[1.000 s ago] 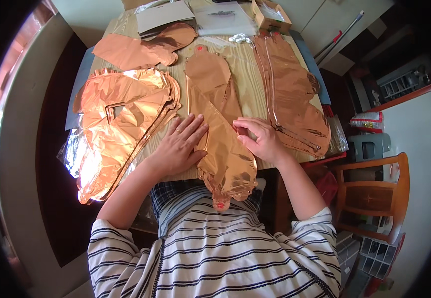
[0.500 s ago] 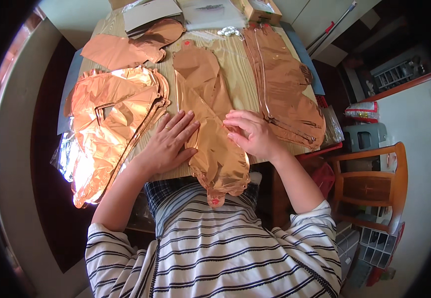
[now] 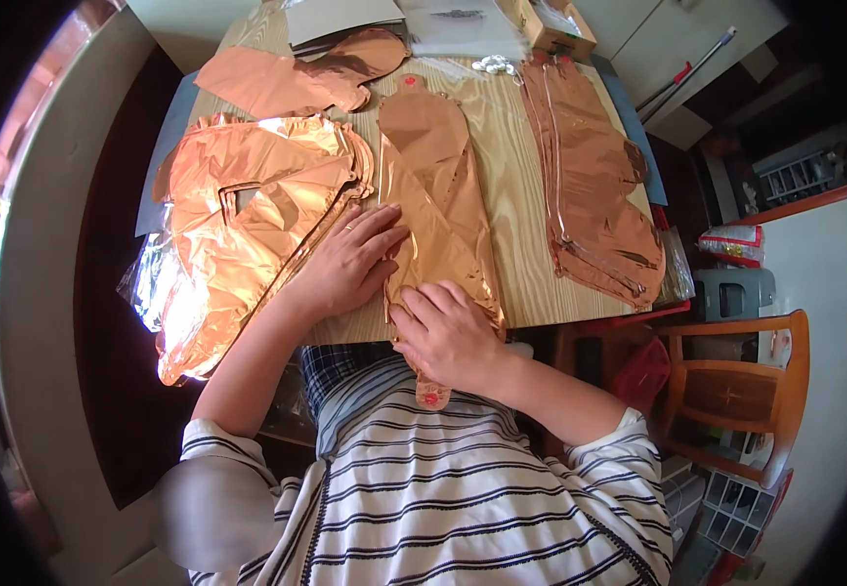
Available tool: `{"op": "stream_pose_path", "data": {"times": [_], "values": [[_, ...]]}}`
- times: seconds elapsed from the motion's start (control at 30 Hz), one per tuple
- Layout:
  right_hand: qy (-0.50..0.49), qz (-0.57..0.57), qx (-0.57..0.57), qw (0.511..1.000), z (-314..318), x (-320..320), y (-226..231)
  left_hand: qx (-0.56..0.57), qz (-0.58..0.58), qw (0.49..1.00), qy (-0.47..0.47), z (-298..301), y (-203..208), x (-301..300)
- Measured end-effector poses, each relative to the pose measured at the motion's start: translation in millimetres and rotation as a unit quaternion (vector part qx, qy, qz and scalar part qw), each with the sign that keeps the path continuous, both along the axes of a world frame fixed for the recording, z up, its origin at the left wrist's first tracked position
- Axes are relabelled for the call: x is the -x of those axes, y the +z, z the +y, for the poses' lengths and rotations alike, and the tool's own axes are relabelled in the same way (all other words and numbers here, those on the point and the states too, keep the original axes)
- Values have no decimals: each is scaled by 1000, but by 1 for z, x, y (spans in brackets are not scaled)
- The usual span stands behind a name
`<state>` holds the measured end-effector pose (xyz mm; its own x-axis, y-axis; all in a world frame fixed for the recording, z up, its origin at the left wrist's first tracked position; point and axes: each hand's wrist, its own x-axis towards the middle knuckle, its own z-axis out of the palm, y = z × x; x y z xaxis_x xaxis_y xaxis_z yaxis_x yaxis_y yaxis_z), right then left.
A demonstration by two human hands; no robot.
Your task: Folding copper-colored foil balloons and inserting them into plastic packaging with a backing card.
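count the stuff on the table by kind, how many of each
Rose-gold foil balloon pieces, flat: 4 (left stack, top left, centre under both hands, right)
Paper stacks: 2
Cardboard box: 1
Total: 7

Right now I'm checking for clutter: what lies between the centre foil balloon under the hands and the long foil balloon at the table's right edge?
In the head view, only bare wooden table lies between the centre foil balloon and the long foil balloon.
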<state>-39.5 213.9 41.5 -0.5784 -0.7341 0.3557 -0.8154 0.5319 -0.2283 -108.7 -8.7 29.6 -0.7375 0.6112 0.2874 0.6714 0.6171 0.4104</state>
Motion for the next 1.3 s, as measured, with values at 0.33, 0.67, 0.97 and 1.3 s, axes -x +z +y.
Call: {"op": "stream_pose_path", "data": {"times": [0.33,0.67,0.97,1.3], "values": [[-59,-33,-21,997,-22,-8,-8,-11,-5,1000,-4,-4,-9,3],[-46,-111,73,990,-10,-2,-2,1,7,1000,21,-2,-12,0],[-166,6,-33,986,83,75,-11,-24,15,998,49,32,-25,-11],[-138,10,-11,990,79,82,-15,7,29,997,78,29,-18,-9]]}}
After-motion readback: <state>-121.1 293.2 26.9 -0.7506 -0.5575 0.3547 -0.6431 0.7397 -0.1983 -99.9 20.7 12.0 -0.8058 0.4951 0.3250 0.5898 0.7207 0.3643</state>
